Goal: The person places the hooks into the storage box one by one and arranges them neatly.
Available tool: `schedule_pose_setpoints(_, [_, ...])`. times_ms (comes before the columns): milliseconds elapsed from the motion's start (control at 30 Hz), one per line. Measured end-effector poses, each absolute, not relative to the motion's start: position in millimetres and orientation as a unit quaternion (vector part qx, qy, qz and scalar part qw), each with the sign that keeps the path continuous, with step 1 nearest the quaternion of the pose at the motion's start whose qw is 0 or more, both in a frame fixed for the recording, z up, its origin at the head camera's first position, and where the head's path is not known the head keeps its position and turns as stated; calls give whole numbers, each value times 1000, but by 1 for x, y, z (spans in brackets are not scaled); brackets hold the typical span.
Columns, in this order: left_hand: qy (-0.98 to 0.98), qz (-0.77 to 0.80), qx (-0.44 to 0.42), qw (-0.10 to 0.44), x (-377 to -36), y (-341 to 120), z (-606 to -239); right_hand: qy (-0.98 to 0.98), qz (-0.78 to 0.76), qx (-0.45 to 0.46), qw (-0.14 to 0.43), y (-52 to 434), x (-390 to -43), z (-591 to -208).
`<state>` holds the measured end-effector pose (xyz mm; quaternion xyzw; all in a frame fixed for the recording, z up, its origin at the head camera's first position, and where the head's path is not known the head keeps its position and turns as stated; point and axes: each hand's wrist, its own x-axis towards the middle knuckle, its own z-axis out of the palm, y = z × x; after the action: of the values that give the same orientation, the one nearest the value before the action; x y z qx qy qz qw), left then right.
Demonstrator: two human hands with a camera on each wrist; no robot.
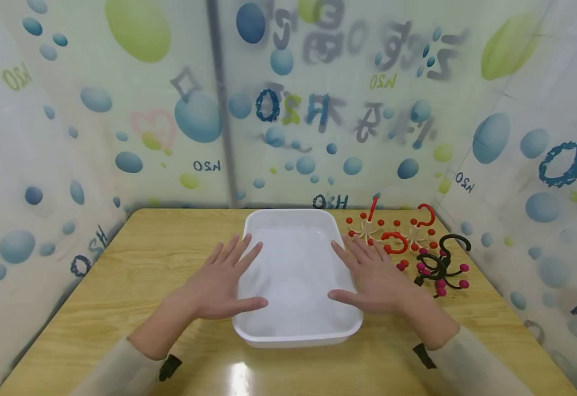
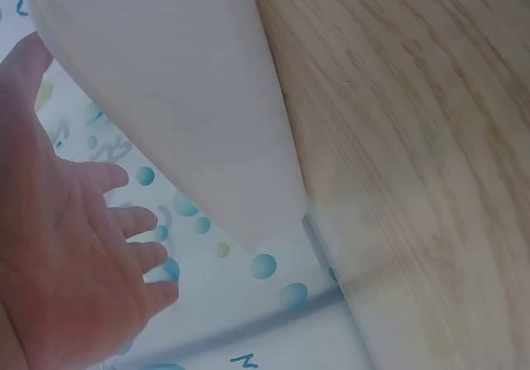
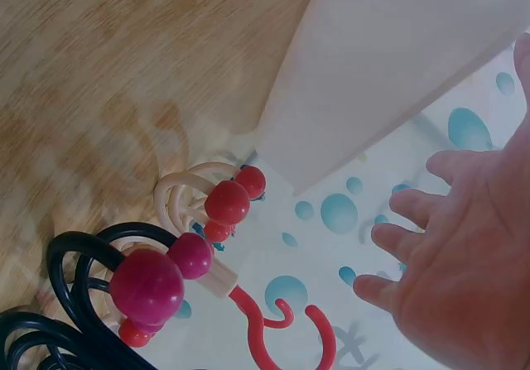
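Here your left hand (image 1: 219, 286) and right hand (image 1: 374, 278) lie flat, fingers spread, flanking the white tub (image 1: 295, 335); the hooks (image 1: 434, 258) blur together.

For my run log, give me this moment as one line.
left hand: open, flat beside white tub | right hand: open, flat beside tub | hook hangers: right of tub, untouched

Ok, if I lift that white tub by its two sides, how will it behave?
The white tub looks like thin plastic and appears empty, so it is probably light and may flex a little. Its walls look smooth and glossy, so flat palms could slip; the left hand and right hand would likely do better curling under the rim. Wide and low, it seems unlikely to tip.
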<state>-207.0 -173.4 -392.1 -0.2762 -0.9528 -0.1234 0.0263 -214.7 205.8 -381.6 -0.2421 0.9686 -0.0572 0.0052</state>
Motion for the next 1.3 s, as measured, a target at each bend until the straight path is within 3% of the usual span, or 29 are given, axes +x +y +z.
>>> schedule_pose_setpoints(400, [-914,-288,-282,-45,-195,-211,-406,968,-114,-222,-17,223,-198,-365])
schedule_pose_setpoints(733, [-905,-305,-285,-86,-187,-221,-411,965,-124,-210,-91,259,-182,-334])
schedule_pose_setpoints(1000, [-897,-319,-261,-161,-187,-223,-409,954,-180,-186,-150,316,-191,-323])
schedule_pose_setpoints(1300, [-889,-327,-270,-174,-189,-224,-412,963,-230,-123,-65,368,-200,-337])
